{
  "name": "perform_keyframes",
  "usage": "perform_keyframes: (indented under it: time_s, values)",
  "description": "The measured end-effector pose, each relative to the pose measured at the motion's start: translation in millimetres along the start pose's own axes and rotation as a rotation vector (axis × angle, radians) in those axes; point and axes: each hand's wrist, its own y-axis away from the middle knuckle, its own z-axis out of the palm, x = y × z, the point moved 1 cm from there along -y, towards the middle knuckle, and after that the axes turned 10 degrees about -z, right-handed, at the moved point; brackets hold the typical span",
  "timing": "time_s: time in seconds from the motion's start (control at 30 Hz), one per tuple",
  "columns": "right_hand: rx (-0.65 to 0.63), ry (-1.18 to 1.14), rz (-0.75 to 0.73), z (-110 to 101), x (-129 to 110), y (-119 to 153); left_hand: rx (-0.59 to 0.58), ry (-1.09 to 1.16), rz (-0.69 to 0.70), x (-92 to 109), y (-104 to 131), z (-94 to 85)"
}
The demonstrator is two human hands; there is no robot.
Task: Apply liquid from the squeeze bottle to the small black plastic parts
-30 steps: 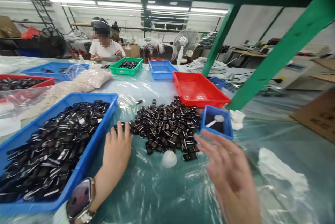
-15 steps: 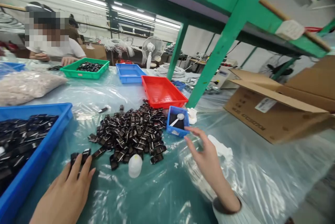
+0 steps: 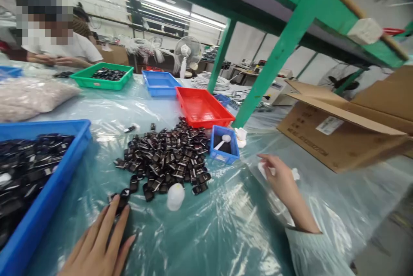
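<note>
Many black pieces (image 3: 167, 151): heaped on the table (image 3: 209, 237), between big blue tray (image 3: 58, 181) and small blue box (image 3: 226, 157)
Left hand (image 3: 100, 241): fingers spread, tips on a few strays (image 3: 124, 200)
Right hand (image 3: 280, 179): curled by white cloth (image 3: 296, 174); from here I cannot tell if it grips
Sliding: I'd keep fingertips flat and light

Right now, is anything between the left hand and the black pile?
Only loose black pieces, at and just beyond the left hand, short of the black pile. The white cup-like piece sits right of that path.
</note>
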Motion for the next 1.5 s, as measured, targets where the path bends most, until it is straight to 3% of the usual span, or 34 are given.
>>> perform_keyframes:
  time_s: [0.07, 0.17, 0.43, 0.63, 0.83, 0.9, 1.03, 1.2, 1.37, 1.5]
  values:
    - [0.03, 0.025, -0.007, -6.0, -5.1, -1.7, 0.059, -0.069, 0.056, 7.7, -11.0, -18.4]
    - [0.071, 0.063, 0.014, -14.8, -12.7, -4.7, 0.015, -0.148, 0.028, 14.0, -23.5, -35.8]
    - [0.041, 0.049, 0.111, -20.0, -36.9, -10.5, -0.027, -0.103, -0.015, 9.1, -27.3, -50.2]
    - [0.048, -0.064, 0.25, -24.3, -44.4, -13.7, -0.099, 0.08, -0.163, -2.3, -21.6, -46.7]
    - [0.167, -0.359, 0.382, -23.4, -56.7, -17.5, -0.166, 0.176, -0.333, -13.0, -26.1, -26.5]
    - [0.205, -0.554, 0.414, -22.0, -73.2, -13.5, -0.168, 0.202, -0.353, -15.5, -28.1, -19.6]
    - [0.105, -1.079, 0.428, -19.4, -122.2, 5.5, -0.129, 0.282, -0.369, -18.0, -27.9, -14.5]
    - [0.011, -1.429, 0.459, -20.0, -170.7, 27.9, -0.143, 0.293, -0.321, -21.4, -21.6, -18.0]
    - [-0.083, -1.711, 0.37, -24.2, -182.3, 35.1, -0.195, 0.294, -0.289, -24.3, -17.1, -14.6]
    - [-0.106, -1.523, 0.22, -17.3, -179.2, 36.0, -0.205, 0.394, -0.288, -18.5, -16.3, -20.1]
